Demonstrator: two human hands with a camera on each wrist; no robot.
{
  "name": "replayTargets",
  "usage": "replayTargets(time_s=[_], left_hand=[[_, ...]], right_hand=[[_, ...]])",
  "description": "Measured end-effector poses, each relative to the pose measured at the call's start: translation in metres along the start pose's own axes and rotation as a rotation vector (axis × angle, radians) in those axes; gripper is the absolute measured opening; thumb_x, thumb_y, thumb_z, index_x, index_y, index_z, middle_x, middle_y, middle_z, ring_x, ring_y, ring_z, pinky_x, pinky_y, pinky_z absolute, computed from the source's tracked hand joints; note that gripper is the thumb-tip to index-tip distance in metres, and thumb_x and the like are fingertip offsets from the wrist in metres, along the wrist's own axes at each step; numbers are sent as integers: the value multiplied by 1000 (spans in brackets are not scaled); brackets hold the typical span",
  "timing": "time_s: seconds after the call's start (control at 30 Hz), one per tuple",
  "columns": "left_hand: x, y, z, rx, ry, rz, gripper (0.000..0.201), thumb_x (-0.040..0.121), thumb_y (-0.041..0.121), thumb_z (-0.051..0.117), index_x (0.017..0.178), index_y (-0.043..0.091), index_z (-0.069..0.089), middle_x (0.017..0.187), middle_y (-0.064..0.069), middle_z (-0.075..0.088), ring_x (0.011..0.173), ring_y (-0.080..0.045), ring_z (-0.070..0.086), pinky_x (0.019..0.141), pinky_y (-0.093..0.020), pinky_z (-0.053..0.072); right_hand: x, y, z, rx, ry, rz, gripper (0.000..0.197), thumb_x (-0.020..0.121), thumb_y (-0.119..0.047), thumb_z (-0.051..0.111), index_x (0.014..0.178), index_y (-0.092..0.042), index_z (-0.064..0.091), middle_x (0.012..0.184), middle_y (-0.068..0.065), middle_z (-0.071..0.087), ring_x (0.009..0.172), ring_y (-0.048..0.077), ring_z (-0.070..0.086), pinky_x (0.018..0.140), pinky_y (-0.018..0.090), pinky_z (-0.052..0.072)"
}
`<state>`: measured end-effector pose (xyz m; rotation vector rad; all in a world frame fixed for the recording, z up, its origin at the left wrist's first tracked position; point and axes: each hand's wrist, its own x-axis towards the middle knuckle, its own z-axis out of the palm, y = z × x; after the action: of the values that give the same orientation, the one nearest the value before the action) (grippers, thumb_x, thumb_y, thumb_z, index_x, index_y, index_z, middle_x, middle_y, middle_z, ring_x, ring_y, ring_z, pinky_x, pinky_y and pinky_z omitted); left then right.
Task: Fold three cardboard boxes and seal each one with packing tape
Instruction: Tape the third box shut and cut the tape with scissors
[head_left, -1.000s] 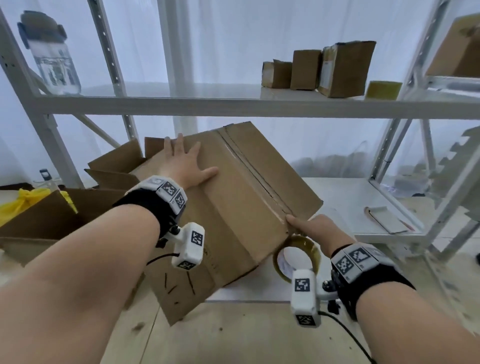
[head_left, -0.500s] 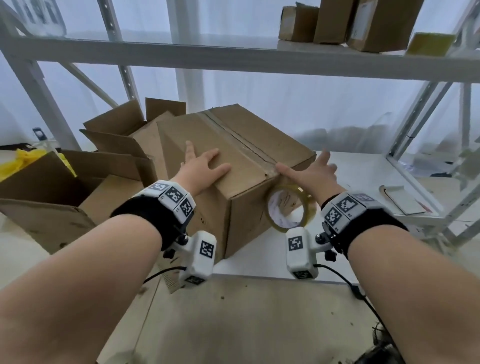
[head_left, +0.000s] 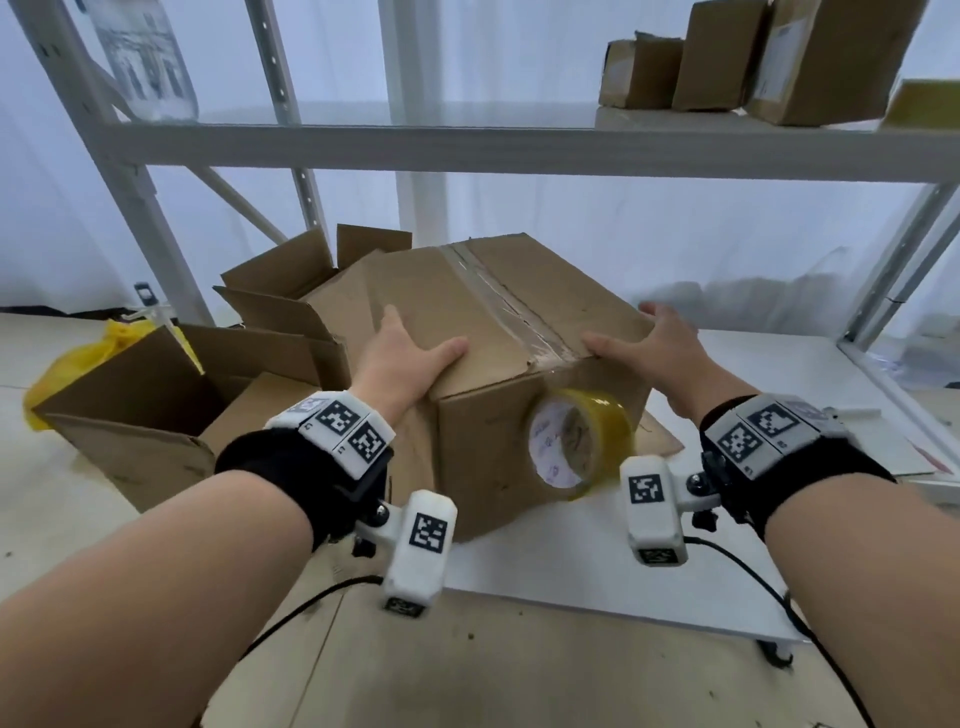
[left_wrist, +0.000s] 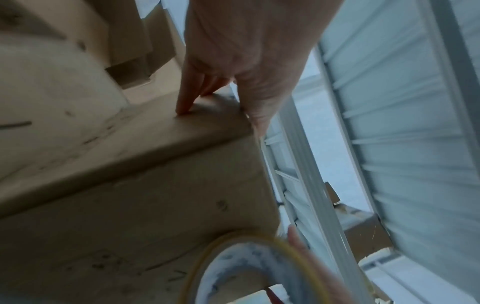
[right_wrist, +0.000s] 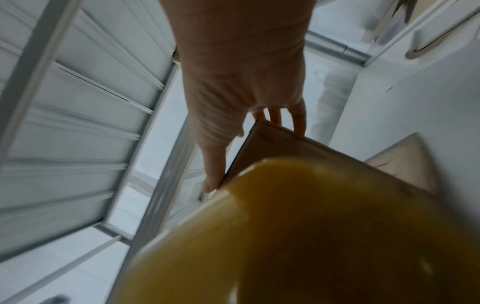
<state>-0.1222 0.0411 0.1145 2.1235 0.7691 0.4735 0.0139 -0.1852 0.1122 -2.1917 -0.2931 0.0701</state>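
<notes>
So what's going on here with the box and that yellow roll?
A person is packing cardboard boxes. Both hands are on a closed box that sits on the white table: the left hand presses flat on its top near corner, the right hand holds the top right edge. A strip of tape already runs along the top seam. The roll of packing tape hangs against the box's front side. Open boxes wait to the left.

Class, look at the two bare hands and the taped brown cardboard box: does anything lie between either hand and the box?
Nothing visible does. The left hand and right hand both rest directly on the taped brown cardboard box.
</notes>
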Motion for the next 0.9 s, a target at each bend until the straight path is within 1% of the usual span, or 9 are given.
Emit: replayTargets(time_s=[0.13,0.23,0.33,0.43,0.53,0.6,0.7,0.8,0.9], left_hand=[[6,27,-16,61,-3,204,56,85,44,66,131,16,53,134,-5,54,115,-18,51,94,-29,39],[5,21,-13,229,-162,239,48,91,46,57,130,18,56,131,-5,57,111,-17,52,89,-27,39],[1,8,-3,581,-274,297,53,97,49,41,140,20,45,153,-13,31,139,-28,32,111,-37,26],[-6,17,2,646,-269,507,46,101,42,36,138,17,49,160,-5,11,146,-24,13,117,-37,13],[-13,27,7,531,-332,662,41,102,35,38,137,19,49,151,0,38,135,-19,39,108,-31,30],[-16,24,9,534,-378,676,39,101,33,40,138,21,49,142,0,50,129,-19,46,106,-31,33],[-19,16,11,504,-397,708,41,101,34,39,140,24,46,150,6,38,136,-17,37,111,-34,27],[-21,18,15,524,-448,719,42,102,34,36,143,27,39,153,11,30,142,-15,28,117,-40,22],[-18,17,17,558,-492,673,42,103,32,35,144,27,38,152,9,34,143,-15,25,118,-39,19]], right_hand=[[-17,-15,-7,-86,85,-33,78,65,-72,68,125,-25,50,127,11,43,124,33,33,105,48,36],[-36,-9,-4,-159,45,24,74,70,-70,65,128,-26,49,131,13,34,124,36,32,106,46,34],[-48,5,5,-210,-34,55,77,72,-71,63,135,-31,42,132,14,30,125,37,33,105,47,35],[-50,6,7,-216,-32,44,78,75,-71,60,138,-31,39,133,15,31,126,38,32,104,46,33],[-56,0,8,-288,92,14,68,77,-67,61,127,-22,49,130,14,36,124,35,34,102,43,34],[-63,-3,12,-248,227,-75,45,83,-59,59,96,-16,56,111,9,51,108,28,49,90,39,41],[-82,-6,26,-34,-86,26,53,89,-62,48,75,-13,62,75,0,63,73,17,59,71,32,43],[-96,-7,43,281,-385,240,46,88,-51,55,95,-7,66,85,8,70,80,23,63,78,33,49],[-102,-9,51,580,-509,290,23,90,-35,54,89,-12,56,81,8,60,76,23,57,79,35,46]])
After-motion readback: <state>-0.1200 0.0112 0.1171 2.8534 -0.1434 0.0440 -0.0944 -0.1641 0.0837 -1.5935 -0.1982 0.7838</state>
